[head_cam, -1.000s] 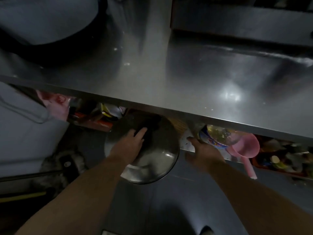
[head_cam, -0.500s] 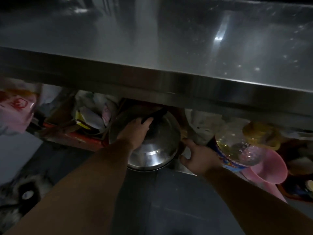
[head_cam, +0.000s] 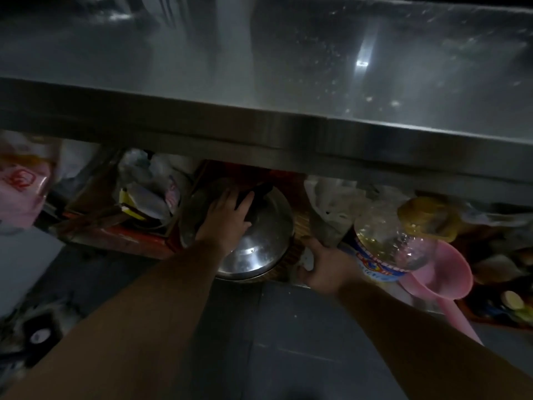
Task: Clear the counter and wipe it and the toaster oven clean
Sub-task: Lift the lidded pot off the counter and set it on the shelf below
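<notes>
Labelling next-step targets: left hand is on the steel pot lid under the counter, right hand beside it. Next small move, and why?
Probably push the round steel pot lid a little deeper onto the shelf. The left hand lies flat on it with straight fingers, the lid's near rim overhangs the shelf edge, and the right hand rests beside the rim, gripping nothing visible.

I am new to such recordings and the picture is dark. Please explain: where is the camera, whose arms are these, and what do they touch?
The camera sits on a person's head and looks down, so the two bare arms are that person's own. Above is the shiny steel counter. Under it is a crowded shelf. The left hand rests with spread fingers on the round steel pot lid. The right hand reaches for the shelf edge beside the lid; whether it grips anything is not clear. To its right lie a clear plastic bottle with a blue label and a pink plastic scoop.
</notes>
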Action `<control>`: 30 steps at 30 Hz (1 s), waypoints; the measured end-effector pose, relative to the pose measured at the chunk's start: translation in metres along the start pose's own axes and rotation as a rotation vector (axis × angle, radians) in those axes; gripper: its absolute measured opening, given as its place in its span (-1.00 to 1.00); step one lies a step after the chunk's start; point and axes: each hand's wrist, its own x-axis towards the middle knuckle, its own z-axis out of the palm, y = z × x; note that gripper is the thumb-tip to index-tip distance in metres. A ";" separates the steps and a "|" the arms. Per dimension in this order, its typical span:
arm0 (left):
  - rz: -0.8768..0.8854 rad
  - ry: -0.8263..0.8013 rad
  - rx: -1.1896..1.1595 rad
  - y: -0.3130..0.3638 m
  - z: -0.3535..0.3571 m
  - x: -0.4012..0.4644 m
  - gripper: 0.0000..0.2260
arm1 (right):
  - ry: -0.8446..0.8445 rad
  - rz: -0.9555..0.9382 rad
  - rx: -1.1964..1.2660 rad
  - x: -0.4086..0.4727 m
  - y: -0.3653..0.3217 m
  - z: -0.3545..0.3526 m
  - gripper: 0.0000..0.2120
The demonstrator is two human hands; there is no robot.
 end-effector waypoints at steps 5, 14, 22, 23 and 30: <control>0.001 -0.092 -0.012 0.008 -0.037 -0.068 -0.44 | -0.074 0.057 -0.072 -0.044 -0.014 -0.027 -0.29; 0.105 -0.463 -0.060 0.034 -0.191 -0.211 -0.39 | -0.191 0.172 -0.074 -0.176 -0.066 -0.124 -0.25; 0.263 -0.312 -0.022 0.049 -0.405 -0.204 -0.40 | -0.126 0.244 -0.059 -0.294 -0.124 -0.268 -0.25; 0.275 -0.289 -0.020 0.052 -0.434 -0.195 -0.40 | -0.097 0.262 -0.044 -0.304 -0.129 -0.291 -0.27; 0.365 -0.150 0.000 0.100 -0.568 -0.143 -0.39 | 0.123 0.325 -0.002 -0.362 -0.123 -0.419 -0.30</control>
